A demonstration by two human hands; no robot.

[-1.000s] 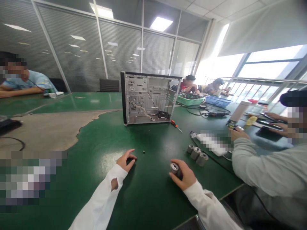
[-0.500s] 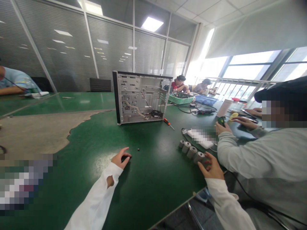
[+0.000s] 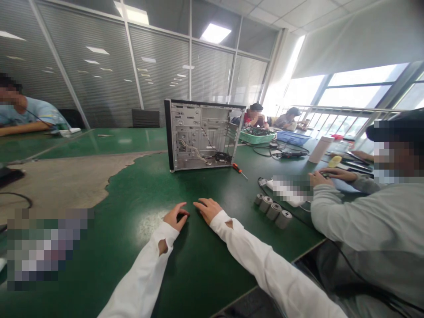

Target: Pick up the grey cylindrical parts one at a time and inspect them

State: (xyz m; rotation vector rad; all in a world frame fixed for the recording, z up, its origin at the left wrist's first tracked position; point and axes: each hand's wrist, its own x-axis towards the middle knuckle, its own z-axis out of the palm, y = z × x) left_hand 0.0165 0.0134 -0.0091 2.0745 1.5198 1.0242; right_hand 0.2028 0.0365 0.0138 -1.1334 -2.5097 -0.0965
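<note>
Four grey cylinders (image 3: 273,211) stand lined up on the table (image 3: 142,190).

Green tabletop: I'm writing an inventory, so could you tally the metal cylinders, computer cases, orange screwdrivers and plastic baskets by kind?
Metal cylinders: 4
Computer case: 1
Orange screwdriver: 1
Green basket: 1
Blue basket: 1
Total: 8

so both arms are stretched forward in white sleeves, left hand (image 3: 176,217) loosely curled, right hand (image 3: 208,209) palm down, fingers angled inward

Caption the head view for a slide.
Left hand, right hand, open computer case and four metal cylinders at a green table.
</note>
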